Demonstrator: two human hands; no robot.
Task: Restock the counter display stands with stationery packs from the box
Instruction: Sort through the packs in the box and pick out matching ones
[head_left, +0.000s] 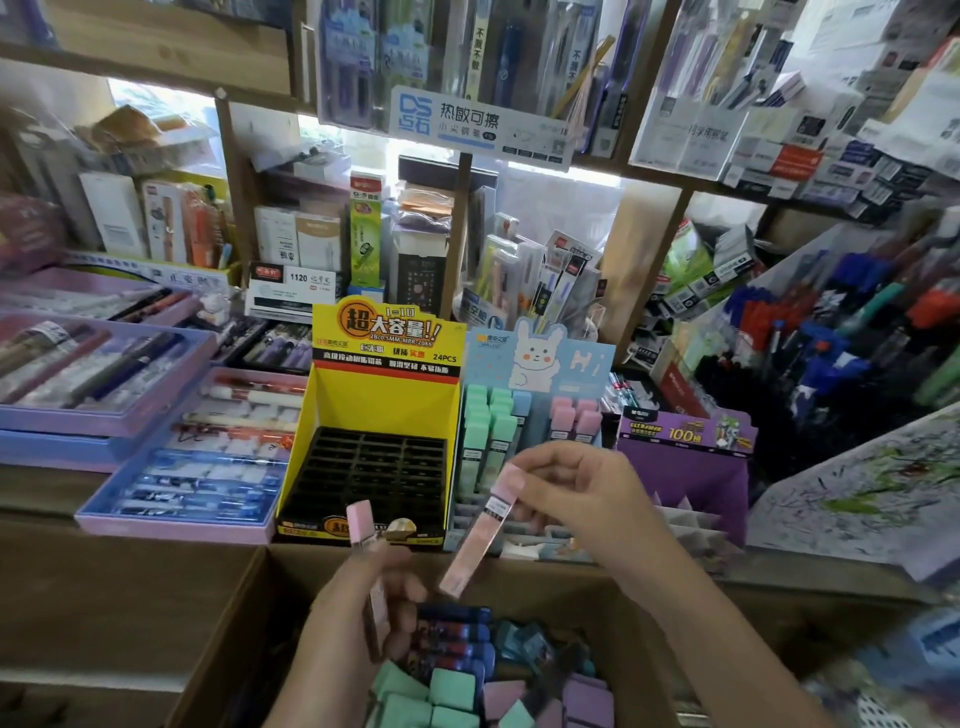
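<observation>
My right hand (582, 499) pinches a slim pink pack (480, 530) near its capped top, tilted, in front of the blue rabbit display stand (540, 358). That stand holds green, blue and pink packs in its back rows. My left hand (353, 618) grips another pink pack (363, 525) upright, above the cardboard box (244, 613). The box holds green, purple and dark blue packs (452, 691). The yellow display stand (384, 395) to the left has a black slotted tray with nothing in its slots.
A purple display stand (685, 457) sits right of the rabbit stand. Pink and blue trays of pens (208, 462) lie at left. Shelves crowded with stationery rise behind, and a rack of pens (841, 332) leans at the right.
</observation>
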